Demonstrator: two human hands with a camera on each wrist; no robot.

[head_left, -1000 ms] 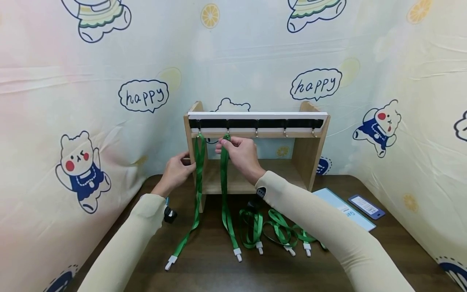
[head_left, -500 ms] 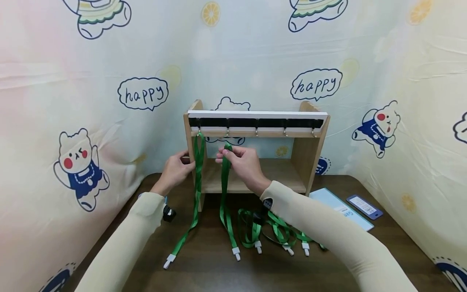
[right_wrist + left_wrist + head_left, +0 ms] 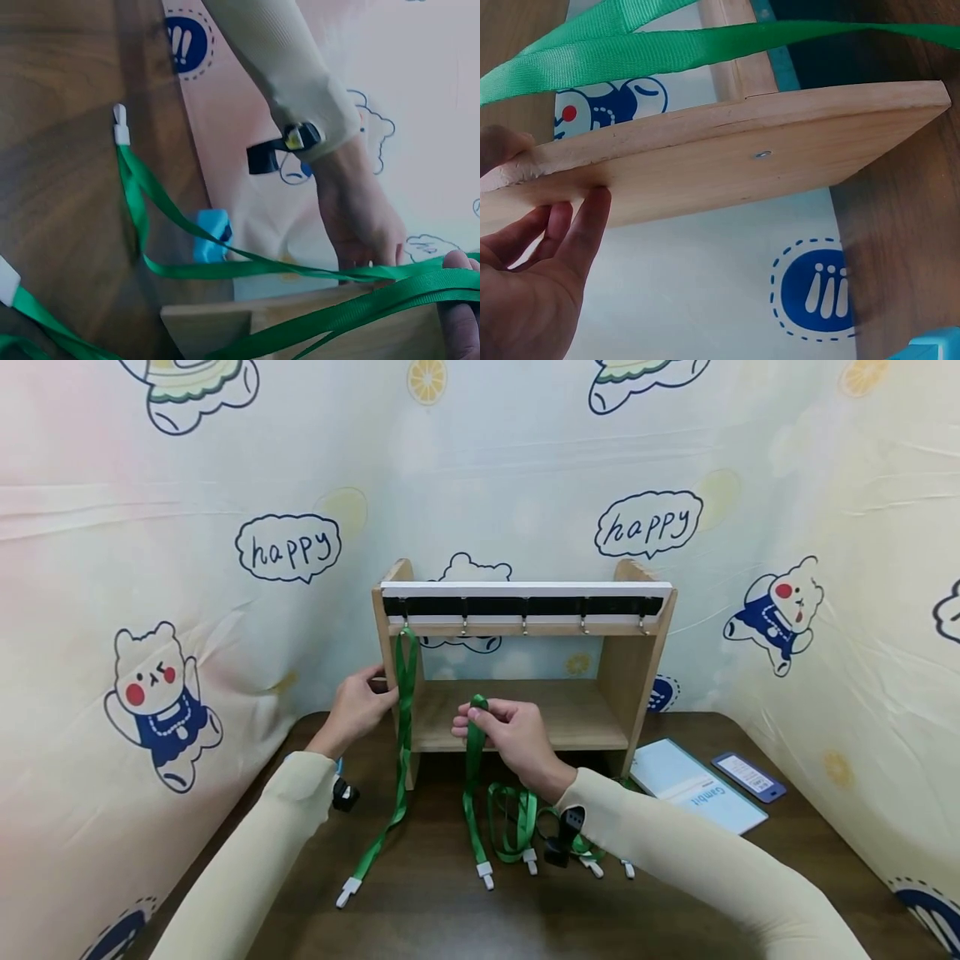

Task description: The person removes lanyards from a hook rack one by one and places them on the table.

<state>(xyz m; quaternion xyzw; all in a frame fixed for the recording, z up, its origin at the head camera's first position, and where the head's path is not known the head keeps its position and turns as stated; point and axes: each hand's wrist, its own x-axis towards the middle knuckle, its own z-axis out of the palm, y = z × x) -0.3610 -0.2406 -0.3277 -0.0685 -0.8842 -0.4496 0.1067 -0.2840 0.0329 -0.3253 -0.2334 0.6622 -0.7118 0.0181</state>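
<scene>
Green lanyard (image 3: 475, 752) pinched by right hand (image 3: 510, 739) (top loop) | left hand (image 3: 358, 706) grips wooden rack (image 3: 633, 668) left side | hung lanyard (image 3: 406, 693) beside it

Four hooks (image 3: 553, 627) on the rack (image 3: 525, 610) hang bare, with open room beneath; loose green straps (image 3: 525, 827) clutter the near table (image 3: 420, 918).
</scene>
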